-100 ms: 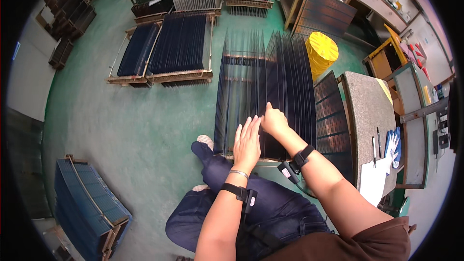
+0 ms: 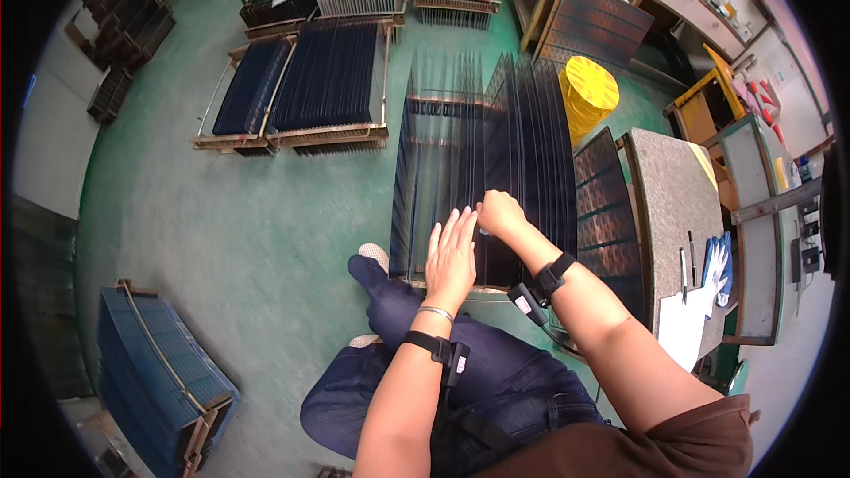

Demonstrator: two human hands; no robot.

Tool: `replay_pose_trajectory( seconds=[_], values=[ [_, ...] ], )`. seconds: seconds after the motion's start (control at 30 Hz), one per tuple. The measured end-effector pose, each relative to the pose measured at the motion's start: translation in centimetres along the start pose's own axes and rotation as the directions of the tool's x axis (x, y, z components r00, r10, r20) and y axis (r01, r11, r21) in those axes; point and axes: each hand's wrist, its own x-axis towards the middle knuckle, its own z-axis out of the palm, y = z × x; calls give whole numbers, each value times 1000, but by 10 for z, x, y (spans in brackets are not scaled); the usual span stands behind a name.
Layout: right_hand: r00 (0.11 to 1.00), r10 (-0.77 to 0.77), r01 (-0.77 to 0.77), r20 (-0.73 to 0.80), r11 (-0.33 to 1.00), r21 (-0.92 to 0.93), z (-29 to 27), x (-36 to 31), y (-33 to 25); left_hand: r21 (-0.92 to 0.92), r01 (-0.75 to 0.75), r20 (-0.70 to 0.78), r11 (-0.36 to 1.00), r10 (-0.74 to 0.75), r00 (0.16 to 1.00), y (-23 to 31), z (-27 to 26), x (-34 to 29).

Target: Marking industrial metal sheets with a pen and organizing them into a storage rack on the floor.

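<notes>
Dark panels [image 2: 544,150] stand on edge in a close row right in front of my hands, running from beneath my fingertips to the far end ahead. My left hand [image 2: 450,267] is spread flat over the near part of the row, its fingers straight and close together, gripping nothing. My right hand [image 2: 503,214] is curled just beside those fingertips; I cannot tell whether it has a panel's edge pinched in it. To the right of my grip, a copper-patterned panel [image 2: 611,212] leans near a grey bench [image 2: 664,173], where blue-and-white gloves [image 2: 719,267] lie near a white sheet [image 2: 680,326]. Beyond my right hand stands a yellow-covered cylinder [image 2: 588,96]. Ahead and left of my grip, a second rack [image 2: 329,136] holds more dark panels.
</notes>
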Motion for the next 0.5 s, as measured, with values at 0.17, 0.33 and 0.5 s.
replay_pose_trajectory(
  seconds=[0.17,0.33,0.5],
  values=[
    [962,-202,215,-184,975,56,-46,-14,9,16,6,17,1000,-7,1000,1,5,-1],
    [909,-76,152,-410,976,157,-241,-120,36,-177,14,-18,984,-17,1000,10,-6,-3],
    [182,-315,592,-931,792,-152,-282,-243,87,-586,167,-73,793,-257,964,10,-19,-7]
  ],
)
